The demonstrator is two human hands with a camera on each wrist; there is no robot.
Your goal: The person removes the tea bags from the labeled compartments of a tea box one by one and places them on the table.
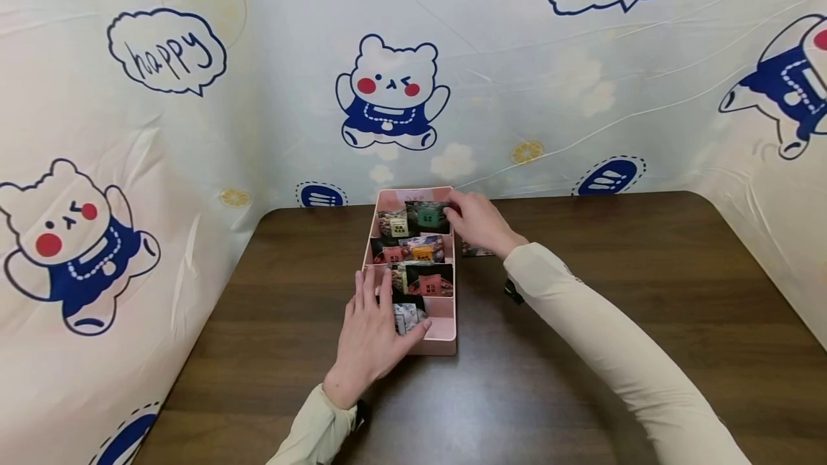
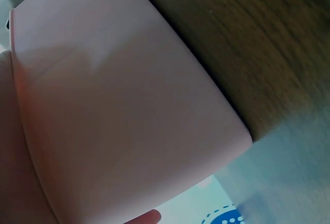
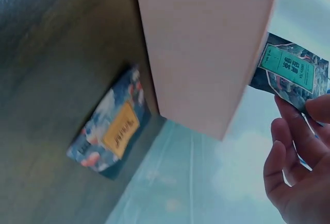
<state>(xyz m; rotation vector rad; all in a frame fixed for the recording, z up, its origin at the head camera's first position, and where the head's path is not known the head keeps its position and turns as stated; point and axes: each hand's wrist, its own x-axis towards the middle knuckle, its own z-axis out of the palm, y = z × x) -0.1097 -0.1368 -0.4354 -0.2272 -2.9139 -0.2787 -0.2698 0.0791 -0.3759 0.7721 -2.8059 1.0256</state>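
Observation:
A pink divided box (image 1: 442,347) stands on the table with tea sachets in its compartments. My right hand (image 1: 481,222) is at its far right corner. Between thumb and fingertips it pinches a dark sachet with a green label (image 3: 289,68), whose lower part is in the farthest compartment. The left hand (image 1: 371,339) rests over the box's near left corner, fingers extended along the left side and thumb reaching across the front compartment. Only a fingertip (image 2: 147,217) of it clearly shows beyond the pink wall in the left wrist view.
A loose sachet with an orange label (image 3: 121,130) lies on the brown table (image 1: 581,293), close to the box's right side. Sachets with red labels (image 1: 431,285) and a whitish sachet (image 1: 407,317) sit in the nearer compartments. A printed curtain (image 1: 271,92) hangs behind the table.

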